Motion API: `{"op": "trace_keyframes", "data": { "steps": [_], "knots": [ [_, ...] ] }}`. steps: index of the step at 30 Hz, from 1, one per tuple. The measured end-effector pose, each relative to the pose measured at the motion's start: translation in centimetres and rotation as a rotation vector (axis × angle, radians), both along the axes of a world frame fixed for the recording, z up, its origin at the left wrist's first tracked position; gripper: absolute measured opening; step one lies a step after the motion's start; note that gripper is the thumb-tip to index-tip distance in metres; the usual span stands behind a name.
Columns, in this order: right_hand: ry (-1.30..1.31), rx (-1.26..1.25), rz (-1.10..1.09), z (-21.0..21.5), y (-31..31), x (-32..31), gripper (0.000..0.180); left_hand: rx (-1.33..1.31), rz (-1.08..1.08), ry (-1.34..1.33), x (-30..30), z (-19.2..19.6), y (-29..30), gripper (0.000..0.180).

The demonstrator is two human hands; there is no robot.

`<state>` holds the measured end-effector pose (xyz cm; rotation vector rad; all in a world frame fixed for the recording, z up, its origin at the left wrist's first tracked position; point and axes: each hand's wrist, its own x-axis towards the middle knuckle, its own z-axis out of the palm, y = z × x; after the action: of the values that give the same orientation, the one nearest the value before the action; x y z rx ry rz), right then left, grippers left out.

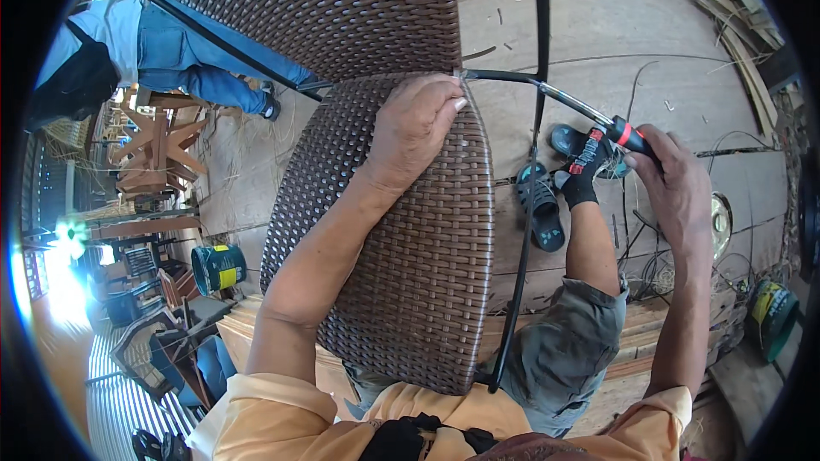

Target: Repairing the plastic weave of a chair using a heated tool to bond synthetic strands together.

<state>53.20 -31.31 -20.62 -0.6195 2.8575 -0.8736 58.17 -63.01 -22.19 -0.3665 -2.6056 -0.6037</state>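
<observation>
A brown woven wicker chair (410, 265) leans across my lap, its second woven panel (342, 8) rising beyond it. My left hand (417, 119) rests on the weave at the far right corner, fingers closed in a pinch at the edge; what they hold is hidden. My right hand (675, 172) is wrapped round a tool with a red-and-black handle and a metal shaft (582, 104). The shaft points left, its tip beside the chair's thin black metal frame (540, 43). Whether the tip touches the frame I cannot tell.
Below the tool are sandals (540, 205) and my dark-socked foot (586, 169). Dark green buckets (215, 270) stand to both sides. Wooden strips (743, 43) lie far right. At left another person in jeans (188, 51) stands near wooden furniture parts (154, 154). Loose fibres litter the floor.
</observation>
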Motion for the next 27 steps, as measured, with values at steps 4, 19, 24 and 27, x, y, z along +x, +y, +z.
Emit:
{"op": "trace_keyframes", "data": {
  "steps": [4,19,24,27],
  "knots": [
    [0.04,0.045,0.037,1.0,-2.7,-1.1,0.029,-0.013,-0.007,0.017,0.0,0.0,0.1,0.016],
    [0.184,0.241,0.158,3.1,-7.2,-3.0,0.028,-0.113,0.016,0.089,0.8,-0.2,-0.6,0.019],
    [0.223,0.282,0.171,3.0,-7.6,-3.2,0.029,-0.17,0.014,0.114,0.6,-0.5,-0.7,0.019],
    [0.239,0.286,0.19,3.0,-7.6,-3.4,0.03,-0.14,0.022,0.036,0.6,-0.6,-0.8,0.016]
  ]
}}
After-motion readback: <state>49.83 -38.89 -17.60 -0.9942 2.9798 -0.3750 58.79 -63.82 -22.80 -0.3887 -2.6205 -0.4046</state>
